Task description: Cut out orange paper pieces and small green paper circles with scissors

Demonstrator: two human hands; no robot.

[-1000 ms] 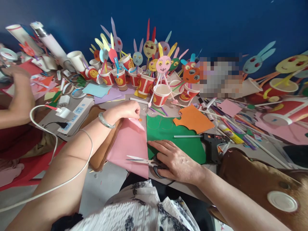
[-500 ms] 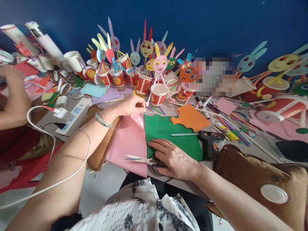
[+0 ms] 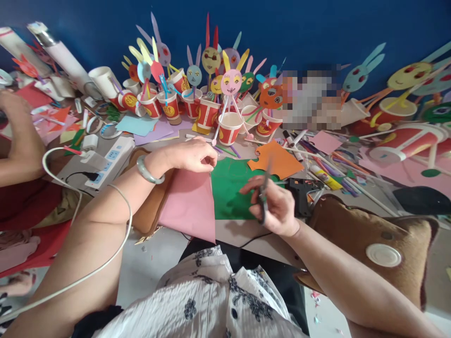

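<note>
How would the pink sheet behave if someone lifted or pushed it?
The pink sheet looks thin, so it would probably sag when lifted. Broad and papery, it is likely light for its size. Its surface looks smooth, so it may slide.

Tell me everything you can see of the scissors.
The scissors are in the right hand, their dark handle against the fingers. The grey, metal-looking blades point upward in the picture, away from the person's body, and are blurred, so whether they are parted cannot be told. They appear raised over the green sheet, in front of the orange sheet.
</note>
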